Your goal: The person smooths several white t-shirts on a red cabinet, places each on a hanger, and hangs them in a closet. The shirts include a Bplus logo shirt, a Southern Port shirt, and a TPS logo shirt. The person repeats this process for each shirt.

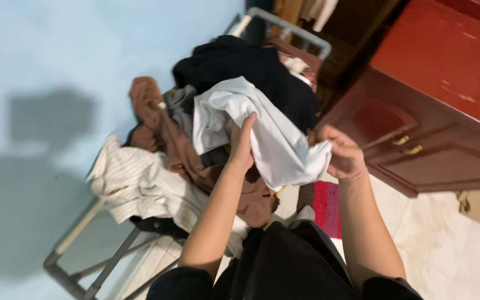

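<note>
Black cloth (290, 261) covers our lap at the bottom of the view, our two bare forearms rising above it. Our left hand (241, 145) closes on the white garment (268, 136) at its middle, fingers pressed into the fabric. Our right hand (343, 153) is clenched around the garment's lower corner. We hold it just above a heap on a grey metal rack (79, 278): a brown garment (168, 139), a cream striped shirt (134, 183) and black clothing (251, 66). A red wooden cabinet (445, 111) stands to the right, with a red mat (327, 206) on the pale tiled floor (451, 255).
</note>
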